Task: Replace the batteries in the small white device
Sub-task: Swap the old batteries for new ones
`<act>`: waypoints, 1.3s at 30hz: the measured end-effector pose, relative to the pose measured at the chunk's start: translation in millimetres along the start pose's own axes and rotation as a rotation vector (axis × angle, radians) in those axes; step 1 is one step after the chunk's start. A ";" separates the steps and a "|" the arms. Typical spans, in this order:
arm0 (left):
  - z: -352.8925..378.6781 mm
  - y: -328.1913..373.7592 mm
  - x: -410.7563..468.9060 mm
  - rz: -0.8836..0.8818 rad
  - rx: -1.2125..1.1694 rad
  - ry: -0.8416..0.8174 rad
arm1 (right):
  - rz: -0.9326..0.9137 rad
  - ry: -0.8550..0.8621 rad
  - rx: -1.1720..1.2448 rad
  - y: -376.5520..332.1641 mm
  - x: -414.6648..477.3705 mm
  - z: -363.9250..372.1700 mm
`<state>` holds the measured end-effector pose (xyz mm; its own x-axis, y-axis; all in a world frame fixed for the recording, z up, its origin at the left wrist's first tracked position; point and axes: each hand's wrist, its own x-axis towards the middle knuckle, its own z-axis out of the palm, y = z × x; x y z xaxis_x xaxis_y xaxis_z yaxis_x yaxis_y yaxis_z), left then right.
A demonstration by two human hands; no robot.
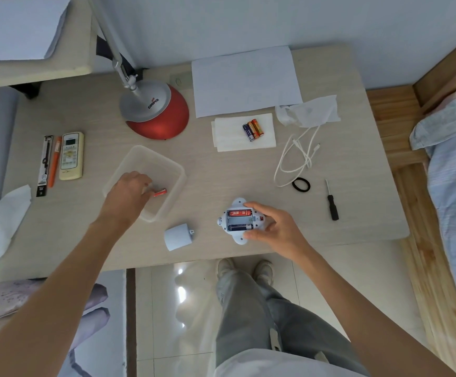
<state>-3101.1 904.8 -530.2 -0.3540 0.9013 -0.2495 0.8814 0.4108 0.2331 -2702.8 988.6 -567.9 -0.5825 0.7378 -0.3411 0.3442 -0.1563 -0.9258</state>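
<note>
Desk [221, 172]: left hand [129, 190] palm-down on red battery [161, 191]

The small white device [240, 220] is turned back-up. Its bay is uncovered: a red battery [239, 213] is seated in the far slot, a dark battery [240, 227] in the near one. Its lid [178, 236] is laid just left. A loose red battery [160, 192] is seen in a clear tray [178, 170]; three batteries [253, 129] are lined up on a tissue [227, 137].
</note>
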 end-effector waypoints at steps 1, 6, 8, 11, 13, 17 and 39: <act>-5.4 4.6 -2.8 0.012 -0.004 0.038 | -0.002 0.001 -0.003 0.0 -0.1 0.3; -26.2 44.7 -20.0 0.193 0.019 0.144 | 0.001 0.006 -0.008 0.0 -1.7 0.7; -26.6 66.3 -28.9 0.335 0.048 0.119 | 0.000 0.014 -0.005 0.3 -2.6 1.7; -19.7 97.1 -40.4 0.491 -0.024 0.018 | 0.004 0.023 -0.002 1.0 -2.9 2.4; -9.5 111.9 -43.6 0.528 -0.105 -0.127 | 0.002 0.023 -0.010 0.6 -2.9 2.1; 14.1 128.8 -40.3 0.574 -0.122 -0.301 | -0.006 0.012 -0.007 -0.5 -2.5 1.2; 29.5 154.2 -14.1 0.769 0.088 -0.312 | -0.017 -0.014 0.025 1.5 -1.3 -0.5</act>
<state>-2951.0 951.4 -518.4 0.4478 0.8412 -0.3030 0.8679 -0.3274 0.3735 -2701.1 987.8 -568.8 -0.5983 0.7314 -0.3272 0.3154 -0.1604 -0.9353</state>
